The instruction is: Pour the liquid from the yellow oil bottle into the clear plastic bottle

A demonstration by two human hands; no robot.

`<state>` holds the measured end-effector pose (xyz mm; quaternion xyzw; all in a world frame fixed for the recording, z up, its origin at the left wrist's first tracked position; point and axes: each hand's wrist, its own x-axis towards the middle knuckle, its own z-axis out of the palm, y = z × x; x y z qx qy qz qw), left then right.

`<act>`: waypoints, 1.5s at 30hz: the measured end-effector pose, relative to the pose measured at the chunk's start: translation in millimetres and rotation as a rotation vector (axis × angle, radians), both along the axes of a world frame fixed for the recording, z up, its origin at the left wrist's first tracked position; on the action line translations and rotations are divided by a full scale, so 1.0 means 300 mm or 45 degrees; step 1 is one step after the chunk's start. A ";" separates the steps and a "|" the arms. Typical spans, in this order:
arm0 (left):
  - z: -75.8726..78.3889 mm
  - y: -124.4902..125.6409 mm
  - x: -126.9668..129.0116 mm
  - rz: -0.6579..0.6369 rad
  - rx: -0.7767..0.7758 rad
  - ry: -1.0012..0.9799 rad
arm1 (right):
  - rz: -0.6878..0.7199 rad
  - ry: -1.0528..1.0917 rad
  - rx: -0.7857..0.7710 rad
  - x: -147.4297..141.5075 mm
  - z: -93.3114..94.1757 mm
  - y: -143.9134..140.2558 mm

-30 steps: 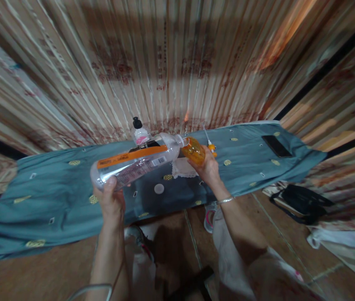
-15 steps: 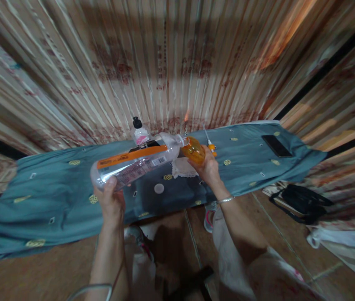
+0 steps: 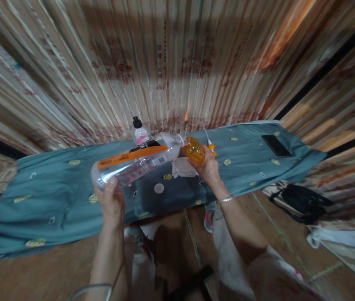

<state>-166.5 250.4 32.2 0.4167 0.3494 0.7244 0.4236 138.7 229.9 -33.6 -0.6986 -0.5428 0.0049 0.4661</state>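
Large bottle (image 3: 135, 165): clear plastic with an orange label band, centre of the frame, tipped nearly flat, its neck pointing right and meeting the small bottle.
Small bottle (image 3: 193, 150): orange and translucent, just right of centre, its open mouth against the large bottle's neck.
Left hand (image 3: 112, 201): fingers and thumb closed around the base end of the large bottle, carrying its weight from below.
Right hand (image 3: 209, 169): closed around the lower part of the small bottle, holding it tilted toward the neck.
Step in hand: judged as a transfer of liquid, large bottle into small, with the mouths aligned.
Next move: appears to call for a steady tilt and unbroken mouth-to-mouth alignment; a slip would wet the cloth.
Support: blue cloth (image 3: 55, 196) with small yellow motifs, spanning the frame's middle band.
Nearby items: white round cap (image 3: 159, 188) and white lace piece (image 3: 182, 168) below the bottles; black-capped bottle (image 3: 139, 131) behind; pump tube (image 3: 209, 140) beside the right hand; dark phone (image 3: 277, 146) at the right.
Hard to make out: liquid level, any flow, label print.
Hidden: the small bottle's base, behind the fingers.
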 end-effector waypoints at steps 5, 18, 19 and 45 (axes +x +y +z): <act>0.001 -0.006 -0.003 -0.018 0.000 0.011 | -0.022 0.012 -0.002 -0.001 -0.004 0.000; -0.001 -0.005 -0.005 -0.015 -0.016 0.007 | -0.019 -0.008 0.008 0.005 -0.015 0.004; -0.001 -0.005 -0.005 -0.017 -0.011 0.006 | -0.019 -0.006 0.002 0.005 -0.015 0.004; -0.036 0.002 -0.031 -0.038 0.014 0.052 | 0.008 -0.002 0.009 0.005 -0.002 0.000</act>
